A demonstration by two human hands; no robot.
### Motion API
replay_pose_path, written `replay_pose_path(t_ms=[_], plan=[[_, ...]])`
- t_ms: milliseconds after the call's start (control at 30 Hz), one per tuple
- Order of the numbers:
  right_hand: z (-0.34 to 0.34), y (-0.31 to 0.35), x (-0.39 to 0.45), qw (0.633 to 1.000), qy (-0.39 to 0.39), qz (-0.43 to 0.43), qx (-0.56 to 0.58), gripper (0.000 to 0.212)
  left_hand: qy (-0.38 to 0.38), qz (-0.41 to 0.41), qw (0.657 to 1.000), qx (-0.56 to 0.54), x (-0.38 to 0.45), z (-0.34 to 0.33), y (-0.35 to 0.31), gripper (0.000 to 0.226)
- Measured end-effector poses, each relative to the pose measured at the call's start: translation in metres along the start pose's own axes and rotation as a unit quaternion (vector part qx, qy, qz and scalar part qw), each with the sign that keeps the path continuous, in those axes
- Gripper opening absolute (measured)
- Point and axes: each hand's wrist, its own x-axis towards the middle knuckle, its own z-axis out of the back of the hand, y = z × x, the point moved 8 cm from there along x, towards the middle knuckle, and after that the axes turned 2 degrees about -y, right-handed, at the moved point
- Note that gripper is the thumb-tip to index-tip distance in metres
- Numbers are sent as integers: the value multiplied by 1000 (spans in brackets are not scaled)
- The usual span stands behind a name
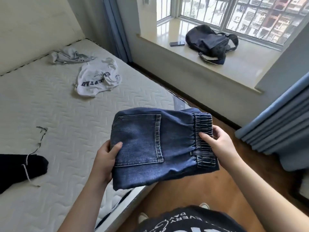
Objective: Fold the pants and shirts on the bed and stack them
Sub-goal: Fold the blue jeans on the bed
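Folded jeans (160, 148) held in the air between both hands: left hand (105, 163) pinches the fold edge, right hand (219, 144) grips the elastic waistband. Layers beneath, apparently loose, may slip open if either pinch relaxes.

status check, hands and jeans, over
Left hand and right hand gripping folded jeans above bed edge. White shirt unfolded. Nothing blocking.
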Motion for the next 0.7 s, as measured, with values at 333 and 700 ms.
replay_pose_path(t_ms=[333,700], plan=[[210,-56,44,992,-109,-50,40,65,102,10,993,57,20,-244,10,25],[271,-85,104,987,-131,-77,45,38,114,3,987,116,54,-331,8,36]])
